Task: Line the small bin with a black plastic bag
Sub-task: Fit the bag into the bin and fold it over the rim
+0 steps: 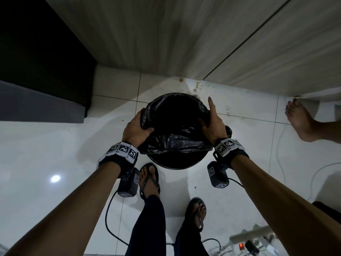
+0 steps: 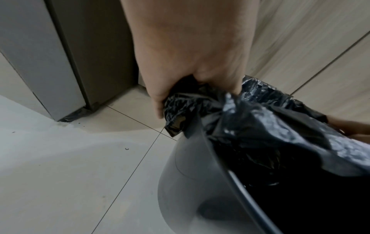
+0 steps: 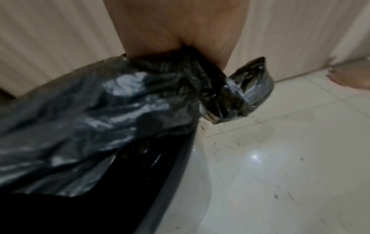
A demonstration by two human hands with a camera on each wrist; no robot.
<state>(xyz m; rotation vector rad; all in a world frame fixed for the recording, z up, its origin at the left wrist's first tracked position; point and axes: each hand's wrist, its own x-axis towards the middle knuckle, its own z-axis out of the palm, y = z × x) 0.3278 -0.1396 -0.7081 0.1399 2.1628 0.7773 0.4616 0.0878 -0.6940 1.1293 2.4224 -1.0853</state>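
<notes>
A small round dark bin (image 1: 175, 164) stands on the white tiled floor in front of my feet. A crumpled black plastic bag (image 1: 177, 143) sits in its mouth, its opening spread wide. My left hand (image 1: 137, 127) grips the bag's left edge (image 2: 180, 110) over the bin's grey wall (image 2: 190, 174). At the right edge my right hand (image 1: 212, 124) holds a bunch of bag (image 3: 220, 95), index finger pointing straight out. The near part of the bag (image 3: 90, 118) lies loose inside the rim (image 3: 172, 174).
A pale wood-grain cabinet front (image 1: 184, 34) rises just behind the bin. A dark unit (image 1: 40, 52) stands at the left. Another person's bare foot (image 1: 300, 121) is at the right. Cables and a power strip (image 1: 252, 241) lie near my sandalled feet (image 1: 149, 180).
</notes>
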